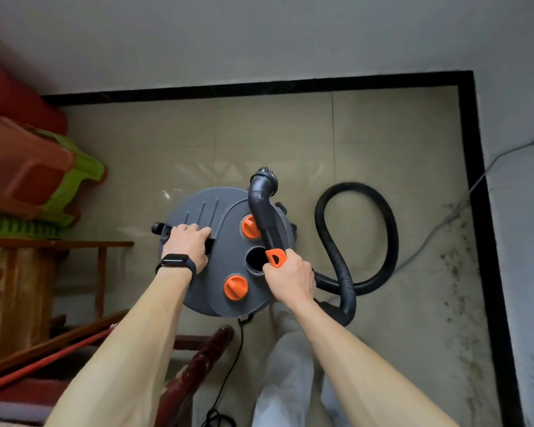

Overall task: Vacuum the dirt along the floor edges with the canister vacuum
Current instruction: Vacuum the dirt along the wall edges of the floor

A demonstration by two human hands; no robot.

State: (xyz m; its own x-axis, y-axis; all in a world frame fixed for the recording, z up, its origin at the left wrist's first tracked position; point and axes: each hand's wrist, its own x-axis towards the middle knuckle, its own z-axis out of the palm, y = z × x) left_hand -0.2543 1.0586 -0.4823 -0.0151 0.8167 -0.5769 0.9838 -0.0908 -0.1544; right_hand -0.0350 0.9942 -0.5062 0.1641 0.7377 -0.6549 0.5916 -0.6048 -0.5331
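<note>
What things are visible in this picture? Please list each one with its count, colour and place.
canister vacuum: one, grey, floor centre
knobs: two, orange, on its lid
wand: one, dark grey, orange collar, above the lid
hose: one, black, looped right of the vacuum
dirt: many specks, dark, right floor edge
skirting: one band, black, far and right walls
plastic stools: several stacked, orange and green, left
wooden furniture: count unclear, brown, left
power cord: one, black, floor near the vacuum
watch: one, black, left wrist
left hand: one, holds the vacuum's handle
right hand: one, grips the wand
</note>
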